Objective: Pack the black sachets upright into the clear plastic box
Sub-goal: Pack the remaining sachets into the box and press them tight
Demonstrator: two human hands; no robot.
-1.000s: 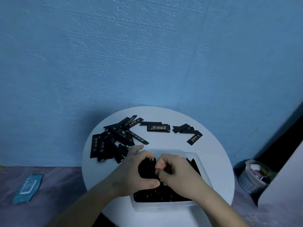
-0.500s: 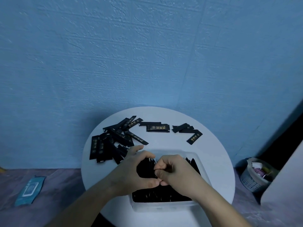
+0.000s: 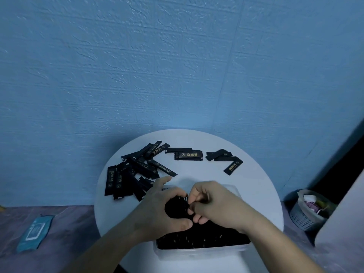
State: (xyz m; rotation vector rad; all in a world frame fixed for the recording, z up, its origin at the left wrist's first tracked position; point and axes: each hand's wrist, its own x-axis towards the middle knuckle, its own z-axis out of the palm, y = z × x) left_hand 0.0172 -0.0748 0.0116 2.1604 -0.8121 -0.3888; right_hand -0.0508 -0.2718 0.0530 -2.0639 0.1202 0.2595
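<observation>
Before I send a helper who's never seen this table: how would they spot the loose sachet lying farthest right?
Find the round white table against the blue wall, then the clear plastic box at its near edge. Beyond the box, take the right-hand group of loose black sachets. It is the slanted one nearest the box, gold print showing; its neighbours look almost plain.

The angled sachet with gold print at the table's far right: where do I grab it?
I'd take the angled sachet by its near end, pinching across its two long edges from above. It lies flat, and that end sits free on the white table; its far end meets the neighbouring sachets.
</observation>
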